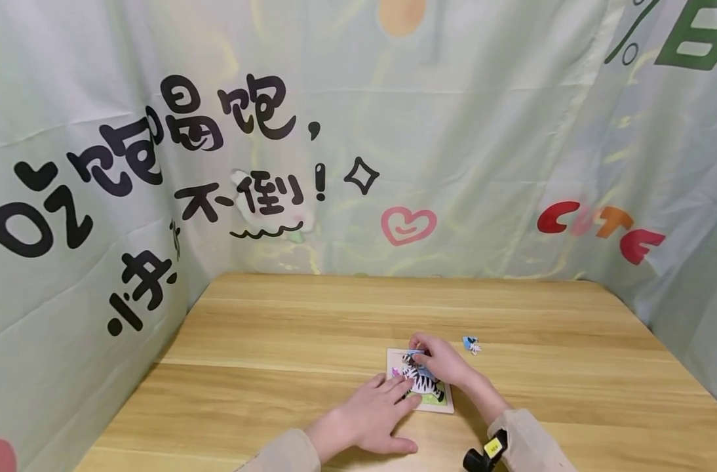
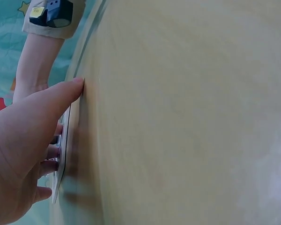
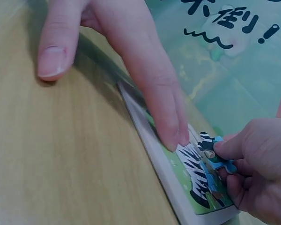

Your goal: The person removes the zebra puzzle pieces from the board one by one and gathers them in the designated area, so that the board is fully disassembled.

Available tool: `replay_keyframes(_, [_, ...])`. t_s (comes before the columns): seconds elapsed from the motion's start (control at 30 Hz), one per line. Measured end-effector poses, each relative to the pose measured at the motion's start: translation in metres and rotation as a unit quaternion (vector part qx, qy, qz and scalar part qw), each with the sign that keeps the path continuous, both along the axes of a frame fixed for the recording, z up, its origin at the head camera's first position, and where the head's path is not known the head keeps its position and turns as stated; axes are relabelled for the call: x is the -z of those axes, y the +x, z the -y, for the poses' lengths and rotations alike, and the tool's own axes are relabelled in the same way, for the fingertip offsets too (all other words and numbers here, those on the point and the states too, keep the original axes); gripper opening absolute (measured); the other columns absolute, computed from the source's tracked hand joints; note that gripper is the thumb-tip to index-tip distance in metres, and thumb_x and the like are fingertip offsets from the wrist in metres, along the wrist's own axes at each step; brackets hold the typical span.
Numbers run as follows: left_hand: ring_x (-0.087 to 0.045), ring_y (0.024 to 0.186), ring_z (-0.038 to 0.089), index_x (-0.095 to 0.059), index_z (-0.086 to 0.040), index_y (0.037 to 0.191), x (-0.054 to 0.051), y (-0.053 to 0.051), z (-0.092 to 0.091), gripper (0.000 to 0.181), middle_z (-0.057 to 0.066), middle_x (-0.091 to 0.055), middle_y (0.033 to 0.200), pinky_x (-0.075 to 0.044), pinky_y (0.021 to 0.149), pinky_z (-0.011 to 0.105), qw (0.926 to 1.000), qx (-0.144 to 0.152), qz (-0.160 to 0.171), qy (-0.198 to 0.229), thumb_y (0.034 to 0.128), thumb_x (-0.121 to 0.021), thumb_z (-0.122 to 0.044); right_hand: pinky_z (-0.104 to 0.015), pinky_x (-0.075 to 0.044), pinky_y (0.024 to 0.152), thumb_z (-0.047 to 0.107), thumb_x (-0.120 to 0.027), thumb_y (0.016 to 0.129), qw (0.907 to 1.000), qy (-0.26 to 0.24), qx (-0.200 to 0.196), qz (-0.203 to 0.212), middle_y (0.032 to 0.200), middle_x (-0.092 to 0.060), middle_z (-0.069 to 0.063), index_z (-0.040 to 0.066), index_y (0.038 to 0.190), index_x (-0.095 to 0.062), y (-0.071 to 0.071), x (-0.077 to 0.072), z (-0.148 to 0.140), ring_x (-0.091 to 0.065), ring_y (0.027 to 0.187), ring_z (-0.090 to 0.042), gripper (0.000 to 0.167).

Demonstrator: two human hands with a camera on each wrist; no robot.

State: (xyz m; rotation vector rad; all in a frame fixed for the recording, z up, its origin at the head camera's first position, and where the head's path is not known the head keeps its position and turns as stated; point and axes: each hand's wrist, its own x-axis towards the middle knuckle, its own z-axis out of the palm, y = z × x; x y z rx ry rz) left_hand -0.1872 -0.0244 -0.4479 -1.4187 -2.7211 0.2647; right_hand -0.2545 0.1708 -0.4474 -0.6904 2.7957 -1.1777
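A small zebra jigsaw puzzle (image 1: 430, 398) in a pale frame lies flat on the table. My left hand (image 1: 377, 414) rests on its left side, fingers straight and spread, fingertips on the zebra picture and thumb on the wood. Near the board's top edge, my right hand (image 1: 444, 359) pinches a puzzle piece (image 3: 218, 159) between thumb and fingers. Blue with a black-and-white striped part, this piece is held tilted over the board in the right wrist view. Only the board's thin edge (image 2: 62, 161) shows in the left wrist view, beneath my left fingers.
Another loose puzzle piece (image 1: 472, 345), blue and white, lies right of the board on the wooden table (image 1: 276, 328). A printed cloth (image 1: 482, 144) hangs behind the table and along both sides. The right wrist wears a black camera (image 1: 485, 452).
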Motion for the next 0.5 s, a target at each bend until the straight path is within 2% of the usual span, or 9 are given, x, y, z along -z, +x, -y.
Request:
replay_keyframes(0.23, [-0.026, 0.136, 0.019, -0.035, -0.022, 0.143, 0.001, 0.001, -0.001, 0.077, 0.003, -0.03, 0.149, -0.028, 0.107, 0.039, 1.0, -0.002, -0.004, -0.009, 0.086, -0.026, -0.072, -0.029, -0.041, 0.065, 0.001, -0.057, 0.088, 0.9997, -0.021, 0.009, 0.009, 0.08, -0.056, -0.001, 0.008, 0.091, -0.057, 0.001, -0.002, -0.003, -0.049, 0.073, -0.016, 0.007])
replay_keyframes(0.37, [-0.025, 0.137, 0.019, -0.033, -0.022, 0.145, 0.003, 0.001, -0.001, 0.079, 0.004, -0.028, 0.15, -0.027, 0.107, 0.039, 0.9999, -0.001, -0.003, -0.015, 0.0857, -0.022, -0.073, -0.029, -0.045, 0.07, 0.005, -0.06, 0.087, 0.9973, -0.058, 0.044, 0.012, 0.087, -0.061, -0.001, 0.008, 0.092, -0.06, -0.001, 0.001, -0.01, -0.053, 0.08, -0.015, 0.005])
replay_keyframes(0.5, [-0.023, 0.137, 0.02, -0.031, -0.021, 0.146, 0.004, 0.001, 0.0, 0.079, 0.004, -0.026, 0.151, -0.025, 0.108, 0.04, 0.9999, 0.0, 0.0, -0.014, 0.0861, -0.021, -0.073, -0.026, -0.046, 0.063, 0.003, -0.061, 0.086, 0.9904, -0.106, 0.086, 0.022, 0.083, -0.061, -0.003, 0.003, 0.092, -0.06, -0.002, 0.002, -0.022, -0.054, 0.074, -0.015, 0.006])
